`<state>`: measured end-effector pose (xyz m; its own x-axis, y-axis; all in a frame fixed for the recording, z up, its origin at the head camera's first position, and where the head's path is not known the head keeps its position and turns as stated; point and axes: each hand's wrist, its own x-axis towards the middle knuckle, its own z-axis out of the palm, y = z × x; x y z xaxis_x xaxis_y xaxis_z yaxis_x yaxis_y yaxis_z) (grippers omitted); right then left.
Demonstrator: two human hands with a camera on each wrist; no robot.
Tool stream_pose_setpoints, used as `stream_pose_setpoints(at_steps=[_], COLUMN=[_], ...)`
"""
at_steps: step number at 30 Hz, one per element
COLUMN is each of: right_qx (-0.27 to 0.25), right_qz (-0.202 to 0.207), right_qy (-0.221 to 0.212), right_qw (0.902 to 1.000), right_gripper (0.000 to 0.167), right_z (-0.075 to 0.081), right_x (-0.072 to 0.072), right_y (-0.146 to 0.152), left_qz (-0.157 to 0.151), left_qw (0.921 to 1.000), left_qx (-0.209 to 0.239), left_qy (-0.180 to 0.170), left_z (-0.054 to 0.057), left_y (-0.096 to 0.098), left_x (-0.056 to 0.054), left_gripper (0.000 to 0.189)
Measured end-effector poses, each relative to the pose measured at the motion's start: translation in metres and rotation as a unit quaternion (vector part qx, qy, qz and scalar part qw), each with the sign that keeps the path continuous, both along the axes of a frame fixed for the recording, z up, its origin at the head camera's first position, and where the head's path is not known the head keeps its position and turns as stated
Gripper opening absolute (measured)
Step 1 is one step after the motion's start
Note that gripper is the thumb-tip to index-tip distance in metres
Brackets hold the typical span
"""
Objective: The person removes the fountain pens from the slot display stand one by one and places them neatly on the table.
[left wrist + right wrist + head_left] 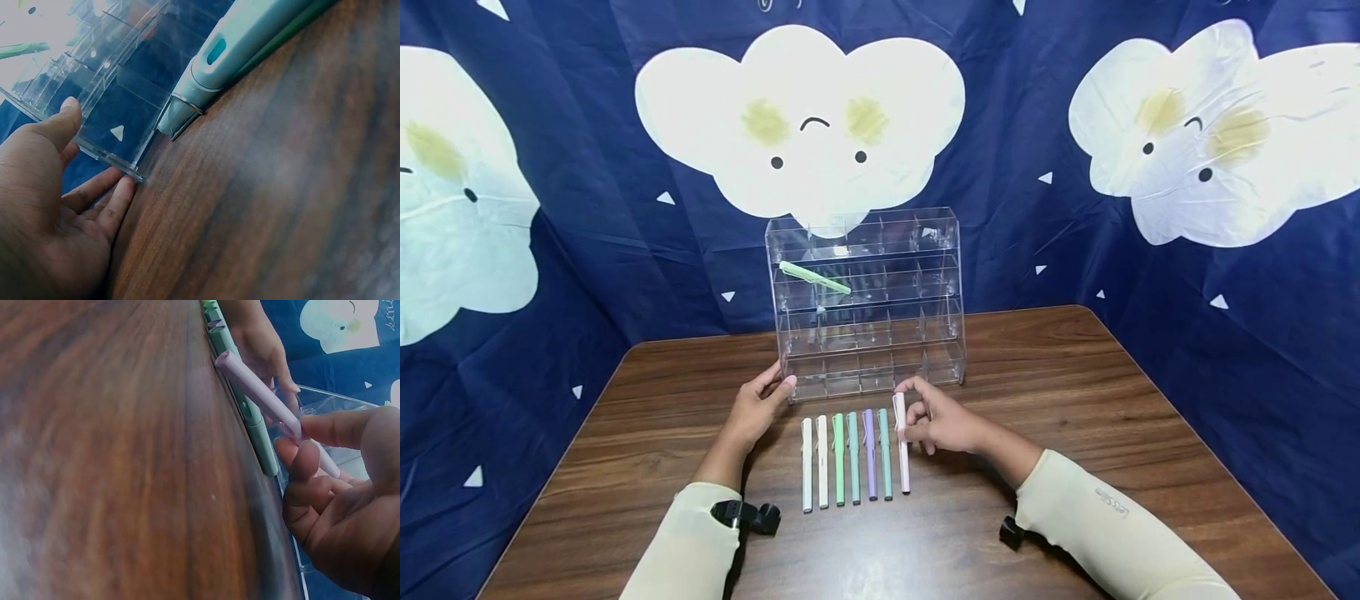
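Note:
My right hand [951,422] pinches a pale pink pen [904,467] between thumb and fingers at the right end of a row of pens. In the right wrist view the pen [259,390] slants up from the tabletop, beside a teal pen [262,447]. At the clear, tiered display rack [871,340], my left hand [758,412] holds the lower left corner, thumb at the front and fingers around the side. A light green pen [815,277] lies slanted across an upper tier of the rack.
Left of the pink pen, a white pen [823,467], a green pen [839,462], a purple pen [870,458] and several others lie side by side on the wooden table [662,467]. Behind the table hangs a dark blue cloth [1022,108] with clouds.

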<state>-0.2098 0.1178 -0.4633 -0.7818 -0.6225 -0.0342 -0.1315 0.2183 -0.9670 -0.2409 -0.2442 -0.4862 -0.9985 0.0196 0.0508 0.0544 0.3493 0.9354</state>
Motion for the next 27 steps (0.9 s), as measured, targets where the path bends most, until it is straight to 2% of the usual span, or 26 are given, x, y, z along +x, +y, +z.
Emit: stream_pose_setpoints(at_steps=[8,16,27], right_qx=[0.003,0.01,0.056], right_qz=[0.005,-0.001,-0.017], right_qy=[-0.009,-0.057,-0.058], right_qw=[0.9999,0.9983,0.9966], right_gripper=[0.061,0.063,0.067], right_z=[-0.006,-0.013,-0.017], right_x=[-0.003,-0.005,-0.007], right_y=[0.0,-0.001,-0.005], left_qz=[0.0,-0.002,0.0], left_qw=[1.0,0.9999,1.0], left_qx=[-0.002,0.008,-0.002], left_qy=[-0.001,-0.008,-0.005], left_z=[0.001,-0.001,0.0], left_y=[0.0,0.0,-0.002], left_x=[0.0,-0.001,-0.001], left_gripper=[0.063,0.063,0.063])
